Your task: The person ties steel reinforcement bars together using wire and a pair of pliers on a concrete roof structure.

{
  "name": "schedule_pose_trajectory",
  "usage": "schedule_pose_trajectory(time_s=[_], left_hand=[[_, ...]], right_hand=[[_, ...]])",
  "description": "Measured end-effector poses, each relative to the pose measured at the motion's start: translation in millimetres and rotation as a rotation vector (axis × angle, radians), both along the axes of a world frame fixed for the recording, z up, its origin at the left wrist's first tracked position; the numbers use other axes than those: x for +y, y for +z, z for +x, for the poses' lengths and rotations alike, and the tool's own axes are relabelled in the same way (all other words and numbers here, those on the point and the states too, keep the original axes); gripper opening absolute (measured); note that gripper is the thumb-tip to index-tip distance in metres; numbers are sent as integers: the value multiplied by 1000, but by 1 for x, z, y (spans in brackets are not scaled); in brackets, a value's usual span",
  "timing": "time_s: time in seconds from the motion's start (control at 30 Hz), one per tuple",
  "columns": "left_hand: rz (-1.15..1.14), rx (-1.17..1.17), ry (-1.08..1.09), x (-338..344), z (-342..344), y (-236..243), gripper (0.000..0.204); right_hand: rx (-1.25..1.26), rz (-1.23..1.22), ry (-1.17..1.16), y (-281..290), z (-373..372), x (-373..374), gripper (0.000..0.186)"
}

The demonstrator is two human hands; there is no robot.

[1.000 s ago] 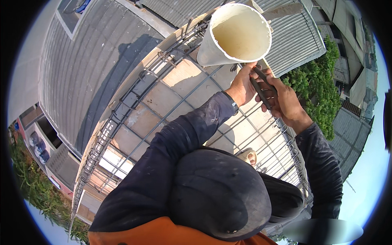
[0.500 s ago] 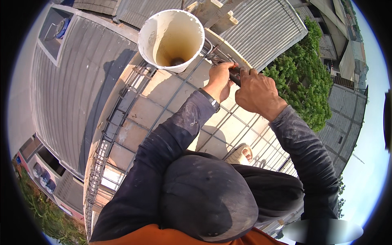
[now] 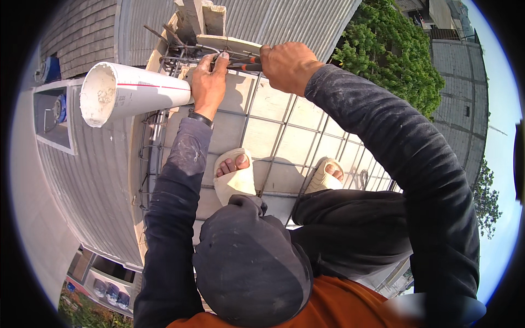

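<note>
The left hand (image 3: 209, 85) is curled, its hold unclear; the right hand (image 3: 290, 68) wraps the dark two-handled tool (image 3: 250, 68). Held loosely between both a second ago, it now sits at the steel bars (image 3: 186, 57), so work there seems under way.

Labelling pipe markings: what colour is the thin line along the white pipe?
The line is red; it shows best in the head view.

Head-worn fisheye view, facing steeply down: the wearer's left knee (image 3: 249, 262) is nearest, the left hand (image 3: 208, 86) and right hand (image 3: 291, 68) farther off above rebar mesh (image 3: 285, 124), corrugated roofing (image 3: 284, 22) farthest.
</note>
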State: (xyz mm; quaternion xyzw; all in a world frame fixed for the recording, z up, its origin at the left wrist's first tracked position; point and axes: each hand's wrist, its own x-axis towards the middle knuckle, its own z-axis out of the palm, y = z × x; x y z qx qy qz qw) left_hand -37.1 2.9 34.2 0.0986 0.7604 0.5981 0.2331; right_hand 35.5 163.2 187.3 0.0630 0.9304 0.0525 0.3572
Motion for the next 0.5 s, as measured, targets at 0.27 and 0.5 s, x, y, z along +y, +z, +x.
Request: schedule_pose_trajectory(time_s=[0.27, 0.5], left_hand=[[182, -94, -15, -31, 48, 18, 42], [332, -751, 14, -69, 108, 12, 26]], right_hand=[[54, -630, -386, -29, 145, 40, 49], [-24, -849, -499, -93, 308, 48, 53]])
